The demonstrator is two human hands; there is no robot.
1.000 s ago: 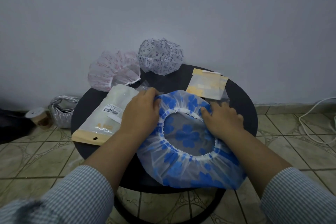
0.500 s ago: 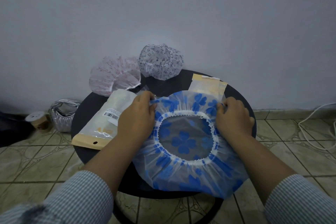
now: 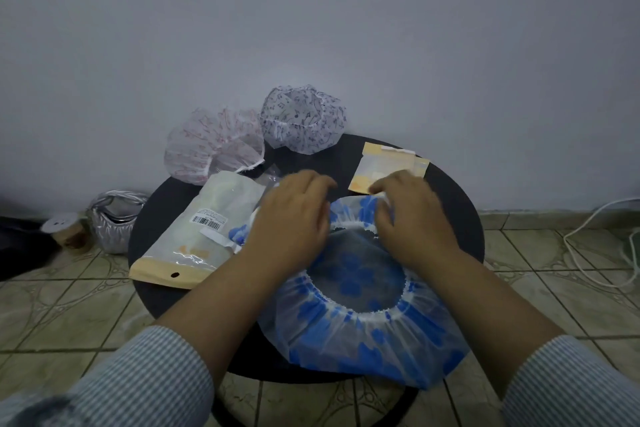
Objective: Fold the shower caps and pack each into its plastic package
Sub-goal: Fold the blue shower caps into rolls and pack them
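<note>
blue shower cap (image 3: 349, 326) | right hand (image 3: 414, 218) fingers curled, pinching far rim; left hand (image 3: 291, 218) fingers loose, resting on it

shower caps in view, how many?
3. Blue-flowered cap under both hands at the table's front; pink-patterned cap at back left; purple-patterned cap beside it. Packages may hide more.

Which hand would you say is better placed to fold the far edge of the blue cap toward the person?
Probably the right hand: its fingers already pinch the far rim of the blue cap. The left hand lies blurred over the cap's left side, its grip unclear.
</note>
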